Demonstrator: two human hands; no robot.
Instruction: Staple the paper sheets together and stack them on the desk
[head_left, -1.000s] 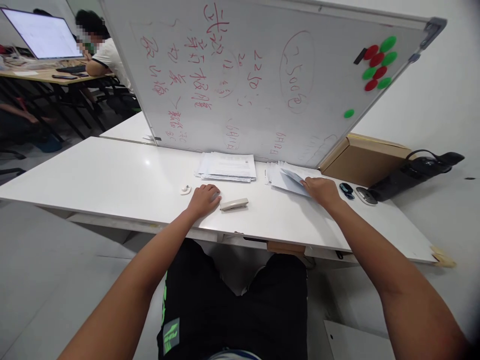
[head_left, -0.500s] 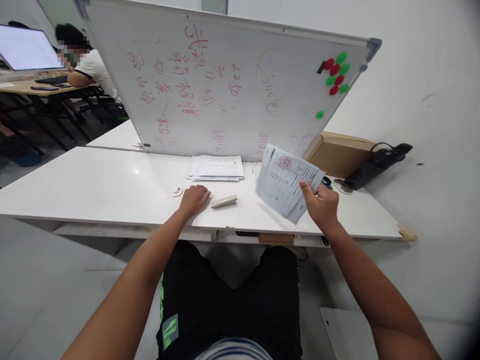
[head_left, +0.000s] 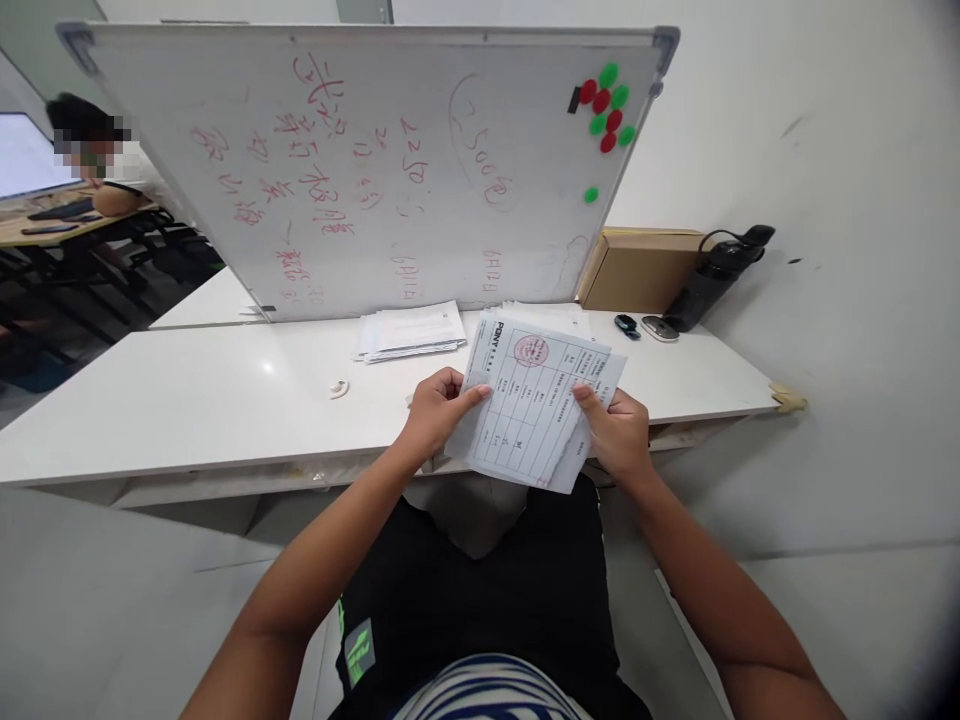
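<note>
The white desk (head_left: 225, 400) bears everything here, and the whiteboard (head_left: 375, 200) stands along its far side, close behind the papers; a hard knock while reaching there could shift it. The cardboard box (head_left: 645, 270) and black bottle (head_left: 712, 275) sit to the right, away from the hands, so a spill seems unlikely. The left paper stack (head_left: 416, 330) has uneven edges, and a brushing forearm could fan it out, as could happen to the right paper stack (head_left: 562, 318), partly hidden behind the printed sheets (head_left: 536, 410). These are raised across the desk's front edge, gripped by both the left hand (head_left: 439, 410) and right hand (head_left: 622, 435), thumbs on top. Their layers look misaligned, so a loosened pinch could drop one toward the lap, while opposite pulls could crease or tear the paper.
</note>
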